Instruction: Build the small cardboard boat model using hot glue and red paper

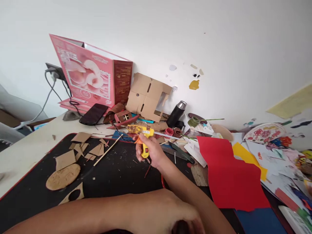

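Note:
In the middle of the view, my right hand (151,148) is wrapped around the handle of a yellow hot glue gun (147,132). Its nozzle points left, toward a small brown-red model house (123,116), and an orange trigger shows under my fingers. A white glue stick (165,135) sticks out behind the gun. My left arm crosses the bottom of the view in front of my right forearm. My left hand (180,211) is closed at the lower edge, around something dark that is mostly hidden. A thin wooden stick (107,151) lies on the black mat (117,178).
Cardboard scraps (65,159) and a cardboard oval (63,176) lie left. Behind are a phone (94,114), a pink box (85,74), a cardboard sheet (148,94) and a black flask (176,113). A utility knife (181,152) and red sheet (231,175) lie right.

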`<control>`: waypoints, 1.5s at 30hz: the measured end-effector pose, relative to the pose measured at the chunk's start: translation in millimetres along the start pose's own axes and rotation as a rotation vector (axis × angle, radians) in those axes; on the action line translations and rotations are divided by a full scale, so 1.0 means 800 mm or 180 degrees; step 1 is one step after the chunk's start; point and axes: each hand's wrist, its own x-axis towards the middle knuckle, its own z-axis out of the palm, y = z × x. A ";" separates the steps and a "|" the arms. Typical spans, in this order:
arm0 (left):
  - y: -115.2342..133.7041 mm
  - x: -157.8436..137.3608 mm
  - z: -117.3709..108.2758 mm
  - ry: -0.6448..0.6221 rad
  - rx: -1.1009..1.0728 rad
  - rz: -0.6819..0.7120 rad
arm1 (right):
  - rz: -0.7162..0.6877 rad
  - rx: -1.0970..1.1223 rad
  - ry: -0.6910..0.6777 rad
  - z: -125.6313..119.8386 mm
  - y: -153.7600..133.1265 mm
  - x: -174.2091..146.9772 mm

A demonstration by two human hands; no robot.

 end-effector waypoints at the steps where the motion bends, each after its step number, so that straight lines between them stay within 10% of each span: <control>1: -0.001 -0.006 -0.001 0.0012 0.0047 -0.0128 | -0.0045 -0.0047 0.0173 -0.011 -0.002 -0.011; 5: 0.026 -0.040 -0.031 0.0363 -0.0249 -0.0328 | -0.0189 0.0013 0.0715 -0.051 0.009 -0.040; 11: 0.032 -0.085 -0.144 0.3044 -0.1007 0.0945 | -0.0247 0.0232 0.0805 -0.070 0.031 -0.059; 15: -0.015 -0.085 -0.177 0.4116 -0.1224 0.0226 | -0.0162 -0.0141 0.0528 -0.067 0.032 -0.068; 45: -0.050 -0.074 -0.157 0.3555 -0.0834 -0.0585 | -0.0213 -0.0737 0.0902 -0.053 0.030 -0.081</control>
